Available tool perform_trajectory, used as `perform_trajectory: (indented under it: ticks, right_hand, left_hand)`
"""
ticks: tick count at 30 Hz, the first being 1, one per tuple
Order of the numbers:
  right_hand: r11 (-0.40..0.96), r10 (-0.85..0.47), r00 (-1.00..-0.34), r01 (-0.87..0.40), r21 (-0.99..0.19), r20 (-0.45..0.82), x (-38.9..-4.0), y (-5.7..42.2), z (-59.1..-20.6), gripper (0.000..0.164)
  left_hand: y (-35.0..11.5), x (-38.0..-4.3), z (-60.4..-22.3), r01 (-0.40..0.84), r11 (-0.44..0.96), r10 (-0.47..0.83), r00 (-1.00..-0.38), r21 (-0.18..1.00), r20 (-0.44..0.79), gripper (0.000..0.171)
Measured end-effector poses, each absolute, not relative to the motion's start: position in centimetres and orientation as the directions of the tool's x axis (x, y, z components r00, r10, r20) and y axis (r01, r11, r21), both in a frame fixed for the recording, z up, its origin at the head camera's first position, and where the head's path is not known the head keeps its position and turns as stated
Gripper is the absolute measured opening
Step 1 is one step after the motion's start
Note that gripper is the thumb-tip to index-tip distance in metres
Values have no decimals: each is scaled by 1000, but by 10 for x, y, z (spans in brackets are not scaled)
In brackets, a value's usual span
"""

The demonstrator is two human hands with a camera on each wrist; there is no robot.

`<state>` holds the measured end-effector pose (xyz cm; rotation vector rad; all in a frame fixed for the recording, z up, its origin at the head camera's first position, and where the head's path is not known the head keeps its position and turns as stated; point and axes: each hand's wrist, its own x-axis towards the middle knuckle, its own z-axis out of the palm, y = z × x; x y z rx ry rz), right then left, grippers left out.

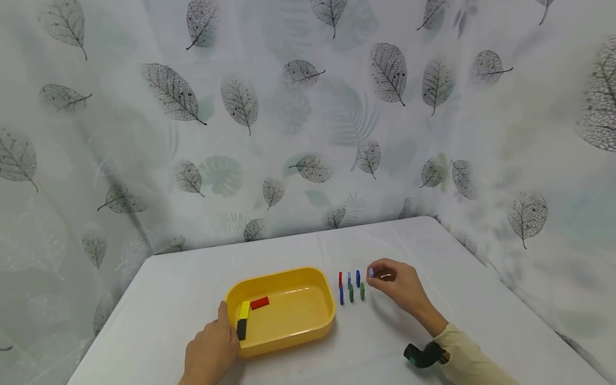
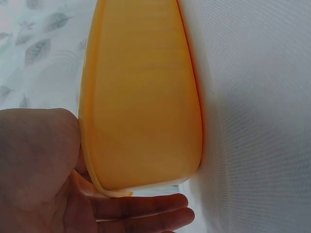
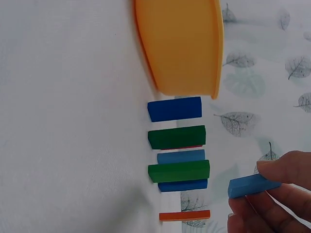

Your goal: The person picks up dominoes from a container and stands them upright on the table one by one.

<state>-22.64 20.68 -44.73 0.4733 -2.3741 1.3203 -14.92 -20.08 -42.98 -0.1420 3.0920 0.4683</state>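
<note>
My right hand [image 1: 398,283] pinches a light blue block [image 3: 252,185] between thumb and fingertips, raised beside the standing blocks. My left hand [image 1: 212,345] holds the left end of a yellow tray [image 1: 289,342], with straight fingers [image 2: 146,206] along its outside and the thumb at the rim. Inside the tray lie a red block [image 1: 260,303], a yellow block [image 1: 244,309] and a black block [image 1: 241,329]. Right of it, upright blocks form two rows: a red one [image 1: 340,279], a light blue one [image 1: 349,279], blue ones [image 1: 341,295] and green ones [image 1: 362,291].
An orange block [image 3: 184,215] stands on the table near my right hand in the right wrist view. White cloth [image 1: 183,289] covers the table. Leaf-patterned curtains [image 1: 298,133] hang behind it and along both sides. A dark strapped device [image 1: 423,355] sits at my right wrist.
</note>
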Motion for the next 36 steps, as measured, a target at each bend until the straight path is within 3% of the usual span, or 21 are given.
perform_trajectory:
  ticks: [14,36]
  right_hand:
    - [543,-112,-915,-383,-748,387,-231,211,-457,24]
    - [538,-131,-932,-353,-765,338,-239,219,-467,22]
  left_hand:
    - [-201,-147,-434,-125,948,-109,-991,294,-71,63]
    - [-199,-145,-430,-89,951,-86,-996,296,-23,62]
